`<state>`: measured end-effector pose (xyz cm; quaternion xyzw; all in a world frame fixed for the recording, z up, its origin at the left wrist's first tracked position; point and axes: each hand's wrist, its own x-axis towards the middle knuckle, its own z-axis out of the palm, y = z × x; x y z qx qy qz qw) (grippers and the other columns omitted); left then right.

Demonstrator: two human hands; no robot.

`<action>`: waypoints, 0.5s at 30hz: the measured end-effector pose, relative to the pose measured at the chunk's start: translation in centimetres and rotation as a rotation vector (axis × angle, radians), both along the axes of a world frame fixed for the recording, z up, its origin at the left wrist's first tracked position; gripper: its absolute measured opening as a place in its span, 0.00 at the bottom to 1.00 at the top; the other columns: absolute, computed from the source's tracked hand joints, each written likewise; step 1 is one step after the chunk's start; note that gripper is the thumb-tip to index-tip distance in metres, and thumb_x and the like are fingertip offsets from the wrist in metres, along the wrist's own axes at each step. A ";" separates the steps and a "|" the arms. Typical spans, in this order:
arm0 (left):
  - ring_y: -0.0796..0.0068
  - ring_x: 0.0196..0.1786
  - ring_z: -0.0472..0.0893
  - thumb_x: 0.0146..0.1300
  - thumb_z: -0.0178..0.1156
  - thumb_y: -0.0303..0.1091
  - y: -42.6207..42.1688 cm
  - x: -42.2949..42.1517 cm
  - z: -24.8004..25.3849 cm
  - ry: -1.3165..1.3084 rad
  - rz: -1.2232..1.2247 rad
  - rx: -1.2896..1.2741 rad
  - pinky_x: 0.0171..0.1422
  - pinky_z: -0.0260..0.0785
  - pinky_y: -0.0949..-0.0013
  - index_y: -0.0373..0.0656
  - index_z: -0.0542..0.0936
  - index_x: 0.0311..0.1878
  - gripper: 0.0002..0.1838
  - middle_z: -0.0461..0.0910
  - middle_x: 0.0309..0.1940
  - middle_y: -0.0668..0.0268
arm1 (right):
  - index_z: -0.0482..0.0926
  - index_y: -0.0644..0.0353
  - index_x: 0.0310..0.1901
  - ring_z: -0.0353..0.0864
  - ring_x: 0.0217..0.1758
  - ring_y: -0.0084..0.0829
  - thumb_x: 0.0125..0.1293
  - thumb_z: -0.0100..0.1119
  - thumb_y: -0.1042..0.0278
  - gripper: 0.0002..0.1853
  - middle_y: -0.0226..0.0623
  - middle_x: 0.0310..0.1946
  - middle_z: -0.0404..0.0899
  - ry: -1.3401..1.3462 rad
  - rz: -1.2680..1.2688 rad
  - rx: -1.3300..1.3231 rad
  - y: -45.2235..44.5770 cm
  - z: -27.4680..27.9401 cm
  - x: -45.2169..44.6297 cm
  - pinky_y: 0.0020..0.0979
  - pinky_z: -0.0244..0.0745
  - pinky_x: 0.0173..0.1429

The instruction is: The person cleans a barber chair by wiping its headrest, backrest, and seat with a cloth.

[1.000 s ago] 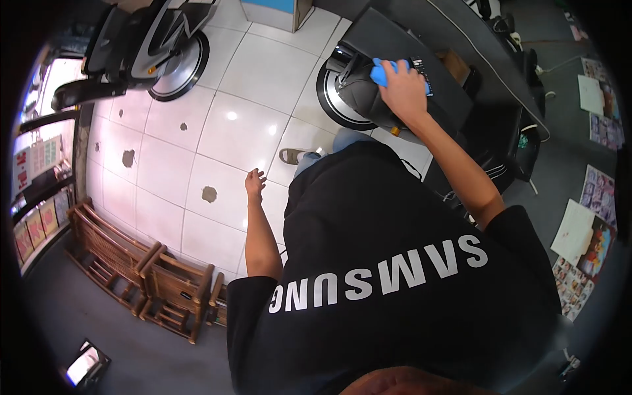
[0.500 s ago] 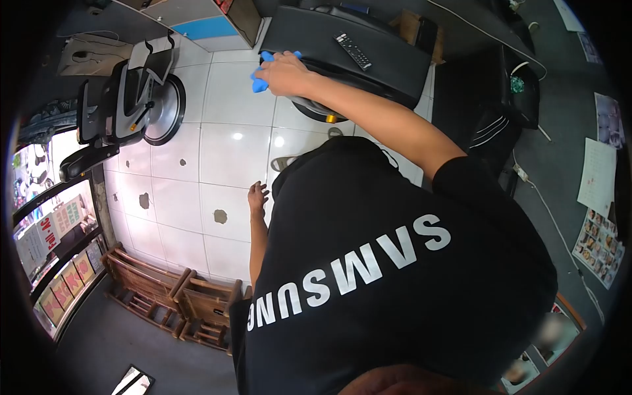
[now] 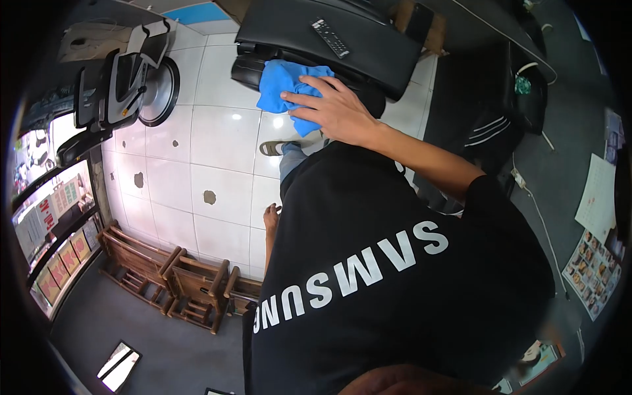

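My right hand (image 3: 337, 110) lies over a bunched blue cloth (image 3: 280, 85), fingers spread across it and pressing it to the black padded armrest (image 3: 247, 71) of a black chair. One corner of the cloth hangs below the palm. On the chair's black seat (image 3: 280, 29), just beyond the hand, rests a dark remote control (image 3: 330, 38). My left hand (image 3: 271, 216) hangs low beside my body with loosely bent fingers, holding nothing that I can see; my black shirt partly hides it.
Another black chair with a round metal base (image 3: 160, 92) stands at the left. Wooden chairs (image 3: 135, 263) line the lower left, near a glass front. At right are a black seat (image 3: 461, 105) and a white cable (image 3: 540, 204). Grey patches (image 3: 209, 197) mark the white tile floor.
My right hand and the blue cloth have come closer to my body and to the right along the armrest; the cloth has spread out more. The view has shifted, and my left hand sits lower.
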<state>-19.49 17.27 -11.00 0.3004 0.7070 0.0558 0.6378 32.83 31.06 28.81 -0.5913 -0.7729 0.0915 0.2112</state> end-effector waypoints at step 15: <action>0.59 0.54 0.84 0.78 0.51 0.52 8.4 8.4 11.2 -0.035 -0.199 0.115 0.54 0.75 0.57 0.45 0.72 0.69 0.26 0.82 0.59 0.58 | 0.83 0.30 0.58 0.65 0.74 0.37 0.52 0.69 0.75 0.32 0.11 0.74 0.67 0.046 -0.251 0.310 -9.2 -7.9 3.7 0.45 0.67 0.73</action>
